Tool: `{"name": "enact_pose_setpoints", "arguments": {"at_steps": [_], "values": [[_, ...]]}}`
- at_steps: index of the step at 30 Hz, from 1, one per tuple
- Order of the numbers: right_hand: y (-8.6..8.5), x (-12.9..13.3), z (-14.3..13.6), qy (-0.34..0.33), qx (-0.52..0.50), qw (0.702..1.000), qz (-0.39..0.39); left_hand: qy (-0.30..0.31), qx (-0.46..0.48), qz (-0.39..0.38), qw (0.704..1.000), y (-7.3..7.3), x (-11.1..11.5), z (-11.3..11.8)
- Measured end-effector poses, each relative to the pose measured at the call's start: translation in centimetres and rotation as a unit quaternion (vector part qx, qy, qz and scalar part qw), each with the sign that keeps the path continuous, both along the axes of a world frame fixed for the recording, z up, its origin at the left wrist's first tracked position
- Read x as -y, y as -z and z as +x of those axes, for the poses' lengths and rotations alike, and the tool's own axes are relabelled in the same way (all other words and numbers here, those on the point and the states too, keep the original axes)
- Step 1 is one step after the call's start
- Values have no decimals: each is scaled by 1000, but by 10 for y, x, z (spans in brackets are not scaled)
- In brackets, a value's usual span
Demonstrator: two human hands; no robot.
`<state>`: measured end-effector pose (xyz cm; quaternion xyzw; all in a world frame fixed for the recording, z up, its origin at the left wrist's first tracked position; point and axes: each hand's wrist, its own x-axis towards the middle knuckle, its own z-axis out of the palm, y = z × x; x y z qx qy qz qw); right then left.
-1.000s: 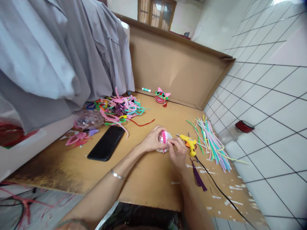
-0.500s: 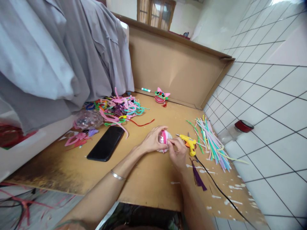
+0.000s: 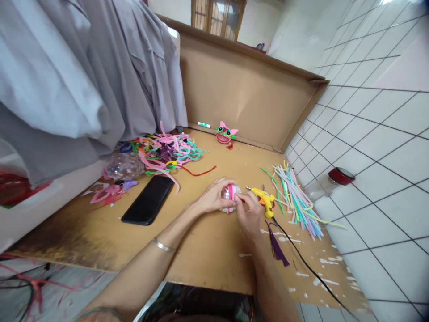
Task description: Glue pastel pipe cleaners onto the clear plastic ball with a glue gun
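Note:
A clear plastic ball (image 3: 229,192) wrapped with pink and white fuzzy strips is at the middle of the table. My left hand (image 3: 214,195) is closed around its left side, thumb at the front and fingers over the top. My right hand (image 3: 248,210) pinches at the ball's right side, its fingertips against the pink and white strips. What lies between those fingertips is too small to make out. Just right of my right hand lies a yellow hot glue gun (image 3: 264,200), its nozzle facing left, with a cord running toward the table's front right.
Pipe cleaners (image 3: 298,201) lie in a bundle at right, a purple tassel (image 3: 278,246) nearer me. To the left are a black phone (image 3: 148,200) and a tangled heap of pipe cleaners (image 3: 170,150). A decorated animal face (image 3: 224,133) and a marker (image 3: 204,125) sit by the cardboard wall.
Almost nothing differs. Both hands stay on the ball, with only a very slight shift of the fingers.

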<state>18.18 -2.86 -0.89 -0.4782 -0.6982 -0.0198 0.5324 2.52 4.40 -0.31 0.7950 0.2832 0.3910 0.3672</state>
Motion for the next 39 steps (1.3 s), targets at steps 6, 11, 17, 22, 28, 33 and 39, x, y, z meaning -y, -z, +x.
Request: {"name": "enact_pose_setpoints", "arguments": {"at_steps": [6,11,17,22,28,33,39], "values": [[1,-1,0,-2,2,1000,4,-8,2,-10,1000,1,1,0],[3,-1,1,-10,5,1000,3,-2,9,-13,1000,-1,1,-1],[3,-1,2,-15,2,1000,1,23,33,-9,999,3,-1,-1],[0,-1,1,-12,-1,1000,1,36,51,-12,998,7,-2,0],[0,0,0,-3,3,1000,-3,37,30,5,999,7,-4,-1],[1,-1,1,-9,3,1000,11,43,25,19,999,9,-4,-2],[1,-1,0,-10,1,1000,8,59,20,34,997,8,-5,-4]]}}
